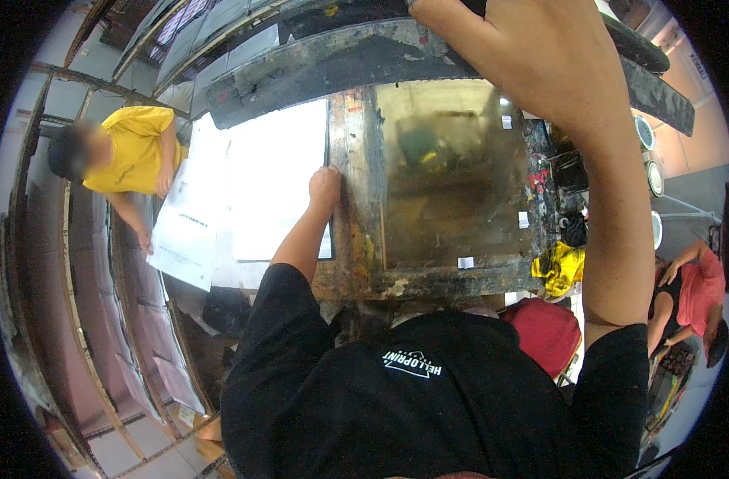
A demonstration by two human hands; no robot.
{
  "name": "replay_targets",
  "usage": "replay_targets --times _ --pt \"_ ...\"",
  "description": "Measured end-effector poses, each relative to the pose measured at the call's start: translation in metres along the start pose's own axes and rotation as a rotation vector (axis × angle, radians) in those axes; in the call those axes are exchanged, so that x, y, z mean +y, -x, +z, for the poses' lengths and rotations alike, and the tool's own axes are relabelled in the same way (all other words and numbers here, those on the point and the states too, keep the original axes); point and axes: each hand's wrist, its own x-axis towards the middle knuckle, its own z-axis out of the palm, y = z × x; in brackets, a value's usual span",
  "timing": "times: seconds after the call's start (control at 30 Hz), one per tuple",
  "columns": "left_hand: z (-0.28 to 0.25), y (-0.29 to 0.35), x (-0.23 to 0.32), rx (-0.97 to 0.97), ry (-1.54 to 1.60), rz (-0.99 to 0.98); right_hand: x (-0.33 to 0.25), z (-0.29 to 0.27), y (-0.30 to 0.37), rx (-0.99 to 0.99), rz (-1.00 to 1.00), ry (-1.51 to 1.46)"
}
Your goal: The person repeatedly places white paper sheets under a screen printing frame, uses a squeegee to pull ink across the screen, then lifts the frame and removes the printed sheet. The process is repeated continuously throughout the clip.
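My left hand (326, 189) is closed at the right edge of a white sheet (277, 180), beside a paint-stained wooden strip (351, 160). Whatever its fingers may grip is too small to make out. My right arm stretches up to the top of the picture, where my right hand (540, 60) covers part of a dark, worn bar (316, 64). Its thumb points left, while the other fingers are hidden or out of view. Between my arms lies a shiny amber panel (452, 184) with reflections on it.
At the left, a person in a yellow shirt (133, 148) holds a printed white sheet (185, 231). Tall racks (85, 303) stand beyond. Right of the panel are a crumpled yellow wrapper (560, 267) and a red rounded object (544, 335). Another person in red (704, 291) is at the far right.
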Motion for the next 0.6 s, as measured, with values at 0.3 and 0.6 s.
replay_targets --times 0.3,0.6 --pt "-0.034 -0.019 0.074 0.081 0.244 0.162 0.006 -0.005 -0.005 -0.028 -0.014 0.012" --pt "-0.042 -0.051 0.302 0.161 0.526 0.376 0.014 -0.016 -0.012 -0.169 -0.021 -0.013"
